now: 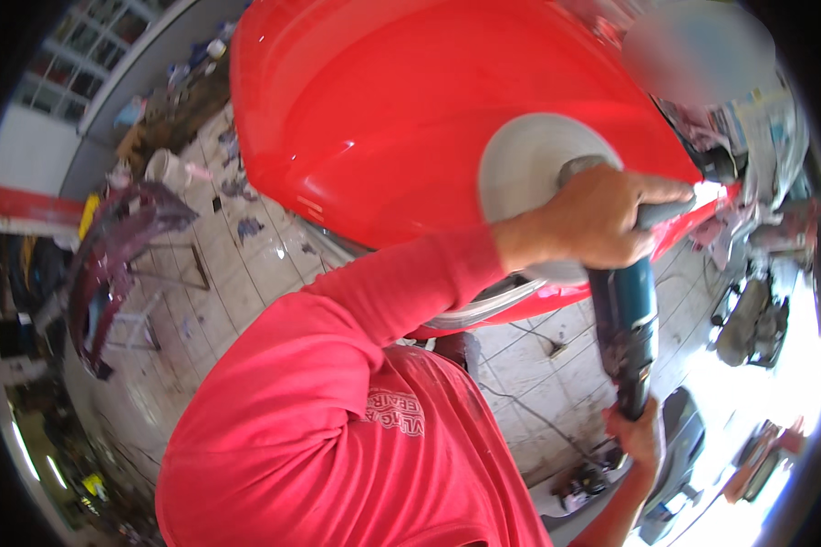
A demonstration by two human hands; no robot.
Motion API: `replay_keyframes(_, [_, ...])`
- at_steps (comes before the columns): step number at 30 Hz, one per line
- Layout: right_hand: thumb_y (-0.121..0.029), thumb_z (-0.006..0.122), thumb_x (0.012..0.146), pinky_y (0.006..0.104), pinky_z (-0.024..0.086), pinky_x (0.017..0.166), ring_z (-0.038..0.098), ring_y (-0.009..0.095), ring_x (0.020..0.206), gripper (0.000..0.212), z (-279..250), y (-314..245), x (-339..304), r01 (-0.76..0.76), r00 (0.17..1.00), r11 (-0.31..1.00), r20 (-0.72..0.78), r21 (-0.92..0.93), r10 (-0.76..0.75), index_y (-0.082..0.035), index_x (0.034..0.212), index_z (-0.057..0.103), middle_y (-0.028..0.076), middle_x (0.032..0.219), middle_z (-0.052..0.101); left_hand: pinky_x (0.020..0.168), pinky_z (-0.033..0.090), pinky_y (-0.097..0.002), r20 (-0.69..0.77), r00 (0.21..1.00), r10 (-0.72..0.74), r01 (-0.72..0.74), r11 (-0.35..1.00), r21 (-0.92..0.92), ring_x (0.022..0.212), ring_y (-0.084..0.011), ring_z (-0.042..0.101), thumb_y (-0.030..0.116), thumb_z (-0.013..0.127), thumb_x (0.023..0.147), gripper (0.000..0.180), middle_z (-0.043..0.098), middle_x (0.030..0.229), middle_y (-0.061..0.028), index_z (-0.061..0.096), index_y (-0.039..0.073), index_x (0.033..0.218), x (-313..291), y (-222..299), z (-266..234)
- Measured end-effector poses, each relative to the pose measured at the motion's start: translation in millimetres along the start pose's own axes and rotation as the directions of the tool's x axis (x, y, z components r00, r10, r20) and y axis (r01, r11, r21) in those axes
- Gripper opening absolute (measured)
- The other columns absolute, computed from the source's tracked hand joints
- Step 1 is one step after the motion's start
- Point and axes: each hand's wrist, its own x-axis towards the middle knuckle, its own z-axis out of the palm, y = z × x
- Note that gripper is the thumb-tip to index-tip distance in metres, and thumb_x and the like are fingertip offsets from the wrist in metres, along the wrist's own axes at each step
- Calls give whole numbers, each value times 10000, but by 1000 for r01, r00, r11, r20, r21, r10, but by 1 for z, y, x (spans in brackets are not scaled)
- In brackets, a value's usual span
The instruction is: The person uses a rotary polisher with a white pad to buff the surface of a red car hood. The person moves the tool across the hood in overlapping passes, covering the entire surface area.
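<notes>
A power polisher with a teal-and-black body is held in both hands over a glossy red car hood. Its wide, pale round pad lies against the red paint near the hood's edge. My left hand is wrapped round the grey front handle, with a finger stretched along it. My right hand grips the dark rear end of the tool, lower down and nearer to me. A headlight shows under the hood's edge, partly hidden by my left sleeve.
On the left, a maroon bumper rests on a metal stand on the tiled floor. A white bucket stands behind it. A cord runs across the tiles. At the right are a grey machine part and paper-covered items.
</notes>
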Motion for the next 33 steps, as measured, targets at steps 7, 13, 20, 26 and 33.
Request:
replay_keyframes(7, [-215,876,838,433,554,714,765,295,790,491,79,-110,-46,315,924,905,311,-286,-223,-43,1250,671,140,906,780,1081,539,-375,-262,952,-160,127,982,-138,1196,-219,718,-14,662,821,675,740,1363,-133,626,24,1494,-176,52,-120])
replay_keyframes(13, [-408,834,940,463,568,790,772,378,909,570,110,-178,-46,617,749,763,441,-192,-494,-62,1336,617,169,965,785,1050,542,-315,-493,833,-254,261,964,-55,1163,-165,713,-56,630,846,611,730,1349,-144,635,-39,1457,-226,61,-196])
replay_keyframes(20, [-502,640,1073,358,537,625,689,171,649,470,54,-177,-36,300,913,934,342,-196,-222,-55,1209,679,50,749,670,963,547,-278,-413,888,-205,179,979,-100,1089,-137,710,-31,654,812,600,745,1300,-134,668,-63,1411,-144,36,-162])
replay_keyframes(26, [-542,550,1101,277,477,483,598,117,521,545,-49,-144,18,204,968,978,156,-35,-197,-9,1159,652,26,688,597,970,565,-318,-268,962,-49,18,993,-116,1104,-184,743,36,740,792,243,734,1376,-157,821,-24,1014,7,-28,-86])
replay_keyframes(33, [-601,526,1096,310,504,410,587,147,436,556,-140,-75,63,139,988,980,-81,144,-128,-47,1108,581,50,639,592,773,582,-315,-174,982,-73,19,956,-293,750,-133,707,133,800,740,493,797,871,-152,784,-31,1205,172,-82,45])
